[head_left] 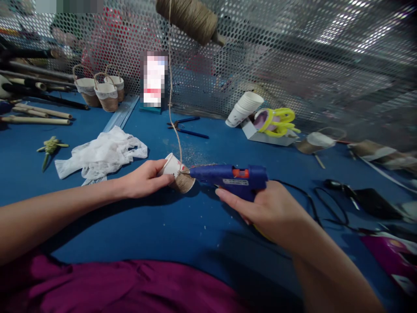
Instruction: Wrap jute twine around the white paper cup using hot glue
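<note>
My left hand is closed around the rim end of a small paper cup, which lies tilted just over the table. Brown twine wraps the cup's lower part, and a strand runs up from it to a large twine spool overhead. In my right hand is a blue hot glue gun, gripped by its handle. The gun's nozzle meets the cup near where the strand joins the wrapping.
White lace lies left of the cup. Pliers, stacked paper cups and a box with yellow-handled scissors stand behind. Several small twine baskets are at back left, near bamboo sticks. A black cord trails right.
</note>
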Available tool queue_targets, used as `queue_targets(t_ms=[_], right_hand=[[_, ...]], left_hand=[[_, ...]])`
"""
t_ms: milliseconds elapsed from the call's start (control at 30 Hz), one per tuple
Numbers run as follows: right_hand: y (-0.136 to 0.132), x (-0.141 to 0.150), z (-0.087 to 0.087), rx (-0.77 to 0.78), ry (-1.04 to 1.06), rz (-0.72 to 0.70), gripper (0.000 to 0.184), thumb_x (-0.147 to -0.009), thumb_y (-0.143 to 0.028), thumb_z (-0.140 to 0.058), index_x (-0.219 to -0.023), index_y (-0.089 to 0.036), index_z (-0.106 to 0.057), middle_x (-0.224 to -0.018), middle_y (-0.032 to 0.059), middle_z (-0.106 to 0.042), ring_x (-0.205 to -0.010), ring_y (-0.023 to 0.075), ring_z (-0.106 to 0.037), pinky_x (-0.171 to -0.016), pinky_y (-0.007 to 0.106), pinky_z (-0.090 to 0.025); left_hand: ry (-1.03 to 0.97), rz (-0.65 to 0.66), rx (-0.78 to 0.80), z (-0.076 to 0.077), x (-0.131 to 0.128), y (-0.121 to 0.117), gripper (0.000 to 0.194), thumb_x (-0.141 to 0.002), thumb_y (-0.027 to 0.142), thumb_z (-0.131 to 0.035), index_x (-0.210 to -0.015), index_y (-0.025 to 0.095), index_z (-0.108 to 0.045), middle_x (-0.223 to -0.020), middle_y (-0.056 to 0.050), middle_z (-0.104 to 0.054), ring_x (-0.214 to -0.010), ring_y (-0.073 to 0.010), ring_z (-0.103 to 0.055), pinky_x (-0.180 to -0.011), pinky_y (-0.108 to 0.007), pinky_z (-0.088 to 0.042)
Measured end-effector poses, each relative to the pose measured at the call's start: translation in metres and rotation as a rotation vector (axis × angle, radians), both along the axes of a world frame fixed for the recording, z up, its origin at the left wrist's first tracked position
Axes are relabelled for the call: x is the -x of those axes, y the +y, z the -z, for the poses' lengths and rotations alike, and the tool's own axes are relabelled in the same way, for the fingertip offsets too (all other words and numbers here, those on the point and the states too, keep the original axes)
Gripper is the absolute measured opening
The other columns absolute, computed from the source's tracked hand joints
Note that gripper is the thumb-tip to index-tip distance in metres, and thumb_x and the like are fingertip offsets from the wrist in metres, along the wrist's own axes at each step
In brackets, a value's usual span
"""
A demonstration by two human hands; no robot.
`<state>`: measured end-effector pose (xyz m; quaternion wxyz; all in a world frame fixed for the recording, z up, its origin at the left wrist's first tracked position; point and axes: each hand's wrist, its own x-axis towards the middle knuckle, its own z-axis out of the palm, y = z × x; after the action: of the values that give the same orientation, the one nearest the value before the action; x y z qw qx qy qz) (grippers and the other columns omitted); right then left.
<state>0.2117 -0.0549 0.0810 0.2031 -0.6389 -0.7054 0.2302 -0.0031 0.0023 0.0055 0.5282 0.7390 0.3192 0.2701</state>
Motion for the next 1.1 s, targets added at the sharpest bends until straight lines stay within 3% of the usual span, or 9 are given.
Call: queue_targets(t_ms=[133, 333, 567, 733, 1100], right_hand=[[0.003, -0.006, 0.003, 0.103, -0.04, 0.008, 0.039, -0.07, -0.047, -0.054, -0.042, -0.023, -0.042, -0.03, -0.0055, -0.039, -0.031, 0.01, -0.038, -0.037, 0.026, -0.035], [0.006, -0.007, 0.004, 0.109, -0.119, 0.01, 0.047, -0.073, -0.049, -0.053, -0.036, -0.023, -0.039, -0.031, -0.0032, -0.043, -0.034, 0.0108, -0.043, -0.042, 0.026, -0.037], [0.004, -0.007, 0.001, 0.138, -0.039, -0.029, 0.046, -0.073, -0.048, -0.051, -0.036, -0.024, -0.039, -0.028, -0.0051, -0.04, -0.031, 0.01, -0.039, -0.038, 0.025, -0.035], [0.007, -0.009, 0.003, 0.117, -0.069, -0.018, 0.047, -0.072, -0.051, -0.053, -0.036, -0.023, -0.041, -0.032, -0.0035, -0.045, -0.036, 0.0116, -0.045, -0.045, 0.026, -0.039], [0.008, -0.014, 0.004, 0.25, 0.009, 0.021, 0.043, -0.071, -0.055, -0.051, -0.044, -0.022, -0.046, -0.036, -0.0017, -0.047, -0.039, 0.014, -0.048, -0.045, 0.027, -0.039]], left_hand=[[0.025, -0.015, -0.005, 0.001, 0.0, 0.0, 0.026, -0.079, 0.025, -0.043, -0.096, 0.008, -0.054, -0.088, -0.007, -0.06, -0.081, -0.0169, -0.056, -0.075, -0.031, -0.045], [0.077, -0.022, -0.042, 0.0, 0.001, 0.0, 0.023, -0.078, 0.028, -0.042, -0.088, 0.009, -0.053, -0.083, -0.006, -0.059, -0.076, -0.0162, -0.055, -0.072, -0.031, -0.046], [0.035, -0.009, -0.034, -0.001, 0.001, -0.001, 0.025, -0.078, 0.026, -0.042, -0.093, 0.009, -0.053, -0.085, -0.006, -0.059, -0.077, -0.0154, -0.055, -0.072, -0.028, -0.046], [0.069, -0.023, -0.028, -0.001, 0.001, -0.001, 0.022, -0.078, 0.026, -0.043, -0.09, 0.009, -0.052, -0.083, -0.005, -0.058, -0.076, -0.0154, -0.054, -0.072, -0.028, -0.045], [0.032, 0.017, -0.023, 0.001, 0.001, -0.002, 0.026, -0.08, 0.026, -0.041, -0.097, 0.009, -0.051, -0.088, -0.006, -0.058, -0.078, -0.0142, -0.054, -0.072, -0.026, -0.044]])
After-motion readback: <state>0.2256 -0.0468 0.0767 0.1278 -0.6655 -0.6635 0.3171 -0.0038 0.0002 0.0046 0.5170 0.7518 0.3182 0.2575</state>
